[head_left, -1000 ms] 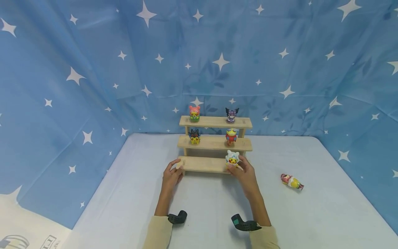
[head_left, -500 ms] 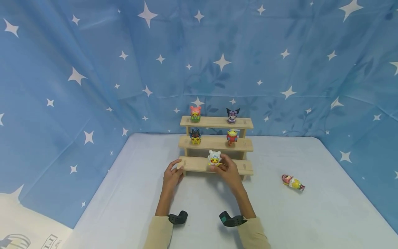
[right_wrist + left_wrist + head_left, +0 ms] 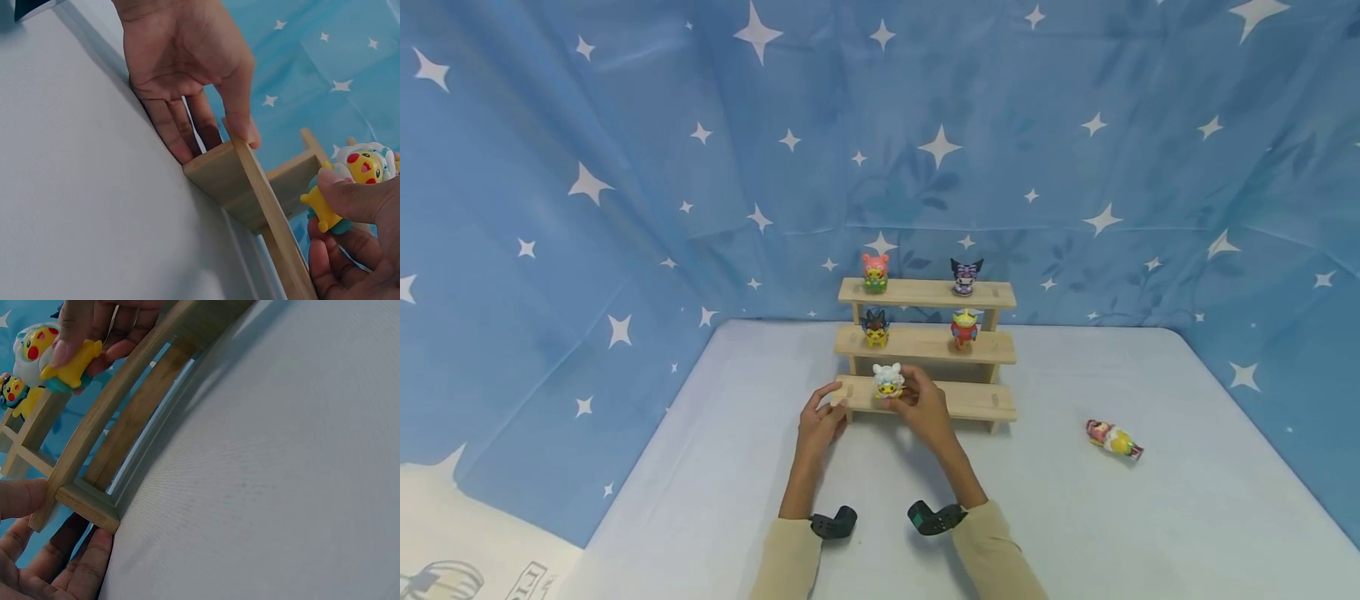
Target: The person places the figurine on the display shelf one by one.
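My right hand pinches a small yellow figurine in a white eared hood, thumb across its front. It is upright close over the left part of the bottom board of a three-tier wooden display stand. In the left wrist view the figurine's yellow body and feet show over the board's edge. My left hand grips the left end of that bottom board, thumb at the board and other fingers by its leg, as the right wrist view shows with the left hand.
On the top tier stand a pink-hooded figurine and a black-eared purple one. The middle tier bears a dark-eared yellow figurine and a red-and-yellow one. Another figurine lies on the white table at right. A starry blue cloth hangs behind.
My right hand has carried the white-hooded figurine leftward along the bottom tier, from its right end to its left part. My left hand has stayed on the board's left end.
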Demonstrator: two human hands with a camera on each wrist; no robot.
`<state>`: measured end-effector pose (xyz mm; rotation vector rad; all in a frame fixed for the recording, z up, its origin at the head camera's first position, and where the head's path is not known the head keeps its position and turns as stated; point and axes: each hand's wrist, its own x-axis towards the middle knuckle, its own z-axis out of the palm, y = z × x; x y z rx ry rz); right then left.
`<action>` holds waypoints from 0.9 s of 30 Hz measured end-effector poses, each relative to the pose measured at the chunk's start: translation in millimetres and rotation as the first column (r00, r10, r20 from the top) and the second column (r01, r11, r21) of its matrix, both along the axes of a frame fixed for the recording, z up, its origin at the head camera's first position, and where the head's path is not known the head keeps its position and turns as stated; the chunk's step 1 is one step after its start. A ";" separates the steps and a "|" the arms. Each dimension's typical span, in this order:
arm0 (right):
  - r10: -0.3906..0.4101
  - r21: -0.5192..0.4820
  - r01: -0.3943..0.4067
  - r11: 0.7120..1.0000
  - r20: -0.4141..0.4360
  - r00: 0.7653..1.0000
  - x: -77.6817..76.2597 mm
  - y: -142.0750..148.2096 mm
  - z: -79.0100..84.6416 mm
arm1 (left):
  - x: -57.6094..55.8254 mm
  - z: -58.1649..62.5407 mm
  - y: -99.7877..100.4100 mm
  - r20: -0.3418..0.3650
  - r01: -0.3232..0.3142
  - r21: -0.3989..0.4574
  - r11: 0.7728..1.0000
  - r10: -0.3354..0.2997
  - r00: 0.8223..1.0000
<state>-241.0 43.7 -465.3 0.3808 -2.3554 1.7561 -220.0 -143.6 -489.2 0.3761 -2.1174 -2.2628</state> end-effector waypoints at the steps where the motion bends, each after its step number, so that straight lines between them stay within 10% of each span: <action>1: 0.004 0.006 -0.004 1.000 -0.009 1.000 -0.8 -1.8 -0.4 | 0.2 0.4 0.1 0.002 -0.002 0.003 1.000 0.002 1.000; 14: -0.045 0.095 0.053 0.994 -0.082 0.996 -11.6 -18.0 -12.4 | -5.7 -11.1 0.4 0.022 -0.018 0.011 1.000 0.017 1.000; 27: -0.105 0.196 0.139 0.971 -0.175 0.979 -13.0 -23.9 -16.2 | 8.3 17.0 -0.1 -0.033 0.040 0.002 0.999 -0.040 0.999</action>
